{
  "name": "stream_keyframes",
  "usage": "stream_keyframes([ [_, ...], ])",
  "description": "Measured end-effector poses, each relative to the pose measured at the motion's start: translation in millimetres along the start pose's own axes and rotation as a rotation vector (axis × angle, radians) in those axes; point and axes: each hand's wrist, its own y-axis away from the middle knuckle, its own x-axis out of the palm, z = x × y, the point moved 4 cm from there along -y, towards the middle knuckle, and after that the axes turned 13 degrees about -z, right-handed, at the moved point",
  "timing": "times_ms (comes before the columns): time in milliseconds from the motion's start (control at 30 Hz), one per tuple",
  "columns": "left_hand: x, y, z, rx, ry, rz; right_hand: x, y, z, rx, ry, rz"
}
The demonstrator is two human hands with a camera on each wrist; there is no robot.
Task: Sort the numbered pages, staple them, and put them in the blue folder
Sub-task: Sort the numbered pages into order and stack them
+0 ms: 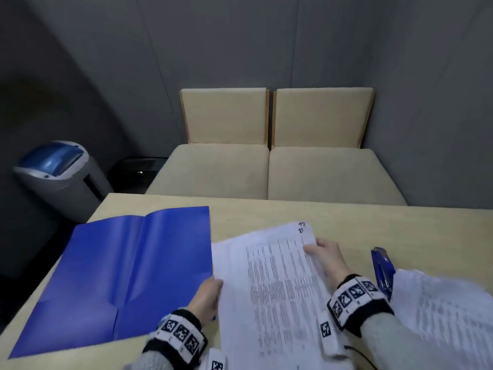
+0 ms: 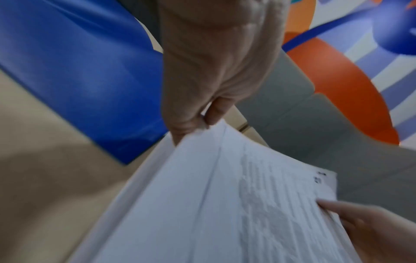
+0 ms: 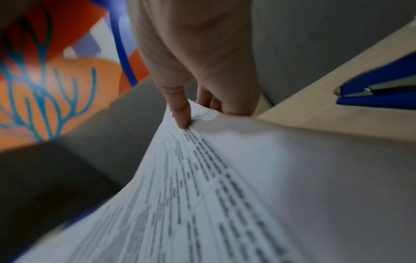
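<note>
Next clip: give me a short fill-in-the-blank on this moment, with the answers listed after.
1. The blue folder lies ____ on the table.
2. Both the left hand and the right hand hold the stack of ____.
3. The blue stapler lies to the ____ of the right hand.
4. The two numbers handwritten at the stack's far corner are 22 and ____.

Missing words: open; pages; right; 21

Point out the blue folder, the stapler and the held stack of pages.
blue folder (image 1: 106, 263): head view, open left flap.
stapler (image 1: 382, 271): head view, middle of its blue body.
stack of pages (image 1: 277, 284): head view, printed top sheet.
</note>
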Motion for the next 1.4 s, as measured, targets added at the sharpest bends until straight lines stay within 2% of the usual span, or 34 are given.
stream_keyframes([
  [100,-6,-6,39,-0.061,-0.317,-0.251,17,-2,-45,0.008,0.254,-0.008],
  [167,-10,-1,44,-0.055,-0.564,-0.432,24,3,-60,-0.001,0.348,-0.033],
  [233,-11,5,42,-0.059,-0.624,-0.526,20,9,-66,-0.044,0.527,-0.123],
  [333,-9,5,48,-0.151,-0.44,-0.555,4,15,-78,0.042,0.605,-0.263],
  [400,-5,5,53,-0.196,-0.347,-0.564,-3,22,-88,0.127,0.618,-0.254],
  [500,4,2,55,-0.196,-0.319,-0.564,-2,32,-99,0.176,0.615,-0.183],
  [633,24,-5,48,-0.163,-0.317,-0.525,0,32,-100,0.171,0.431,-0.112],
  [733,34,-8,44,-0.067,-0.318,-0.535,-5,32,-96,0.175,0.27,0.061],
  [800,39,-12,45,0.002,-0.383,-0.513,-19,32,-90,0.125,0.202,0.086],
  [833,43,-13,44,0.038,-0.397,-0.489,-33,32,-84,0.06,0.135,0.018],
  [867,47,-15,41,0.087,-0.396,-0.459,-52,32,-76,-0.026,0.084,-0.121],
  [933,57,-18,32,0.237,-0.427,-0.411,-106,34,-62,-0.197,0.082,-0.486],
  [967,63,-20,28,0.322,-0.491,-0.39,-134,37,-59,-0.223,0.139,-0.659],
  [1033,69,-31,29,0.42,-0.715,-0.368,-193,36,-68,-0.133,0.361,-0.944],
  [1067,69,-36,30,0.42,-0.813,-0.384,-219,32,-84,-0.036,0.462,-1.02],
  [1100,67,-43,32,0.413,-0.881,-0.396,-241,30,-101,0.098,0.532,-1.026],
  [1167,63,-46,30,0.419,-0.934,-0.393,-271,27,-142,0.34,0.576,-0.911],
  [1233,56,-50,30,0.434,-0.949,-0.393,-283,29,-168,0.484,0.57,-0.784],
  [1300,49,-53,29,0.406,-0.97,-0.397,-283,31,-179,0.545,0.568,-0.709],
  [1400,50,-55,23,0.406,-0.973,-0.427,-280,32,-178,0.614,0.617,-0.682],
])
